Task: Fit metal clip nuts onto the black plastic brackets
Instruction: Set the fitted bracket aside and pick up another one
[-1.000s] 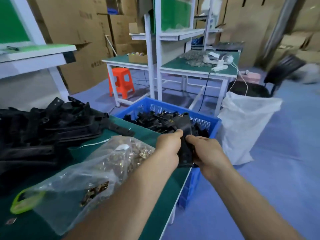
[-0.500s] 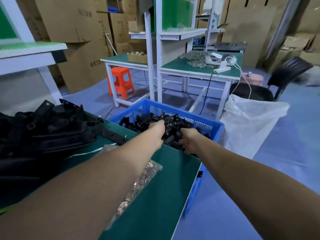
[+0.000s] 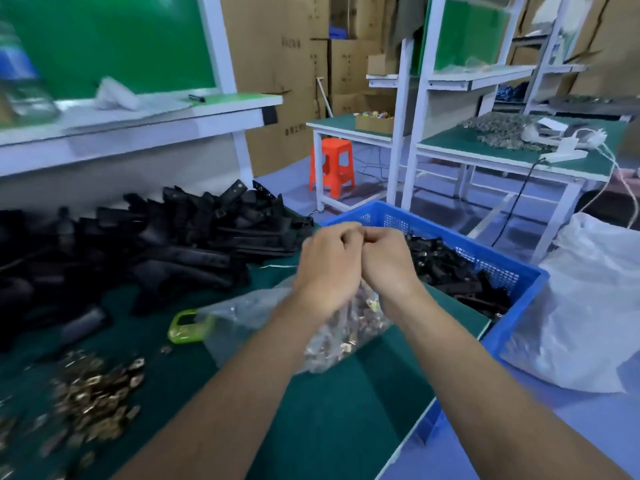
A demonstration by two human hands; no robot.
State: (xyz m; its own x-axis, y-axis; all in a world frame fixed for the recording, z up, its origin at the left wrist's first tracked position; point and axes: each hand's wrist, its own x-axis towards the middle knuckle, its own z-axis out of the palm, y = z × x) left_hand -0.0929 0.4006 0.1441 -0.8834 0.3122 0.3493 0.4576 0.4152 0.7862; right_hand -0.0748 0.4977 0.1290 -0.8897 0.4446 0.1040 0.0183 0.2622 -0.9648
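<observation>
1. While both hands hung together over the desk [image 3: 346,396], the left grip [image 3: 329,268] and right grip [image 3: 389,263] met knuckle to knuckle with fingers curled inward. Whether they grasped a clip nut, a bracket or nothing could not be told, as the backs of the hands hid it.
2. Black plastic brackets [image 3: 194,230] lay piled at the desk's far left, and more filled the blue basket [image 3: 519,270] at its right edge.
3. Metal clip nuts sat in a clear bag [image 3: 242,317] directly below the grips, and a loose heap [image 3: 93,400] lay near left.
4. Judgement: a nut was probably being oriented at the fingertips. The open mouth should face the bracket's tab, then slide on straight until the holes line up, with the bracket held firm.
5. The loose heap was blurred. The forearms hid the bag's mouth. Whether the basket's brackets carried nuts was unconfirmed.
</observation>
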